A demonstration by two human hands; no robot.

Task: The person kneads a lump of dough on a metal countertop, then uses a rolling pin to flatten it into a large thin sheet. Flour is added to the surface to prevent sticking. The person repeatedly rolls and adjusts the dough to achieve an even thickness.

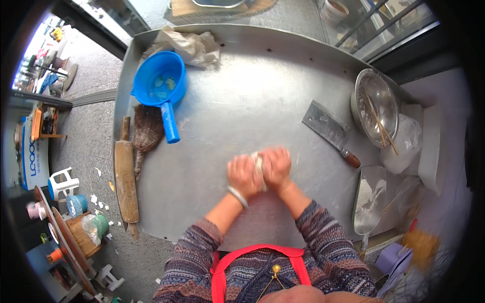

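Note:
Both my hands press close together over a small piece of pale dough (259,165) on the metal worktop (212,125). My left hand (242,175), with a silver-coloured bangle at its wrist, has its fingers curled against the dough's left side. On the right side my right hand (276,166) is curled against it too. The fingers hide most of the dough, and the hands are slightly blurred. Up and to the right of them lies a cleaver (326,123) with a wooden handle (352,160).
A blue plastic dipper (171,123), a brush (148,130), a wooden rolling pin (126,181) and a crumpled cloth (189,45) line the left side. To the right are a metal bowl (373,94) with chopsticks (375,113), a plastic bag (407,142) and a floury scoop (369,200). A raised rim (261,30) borders the back.

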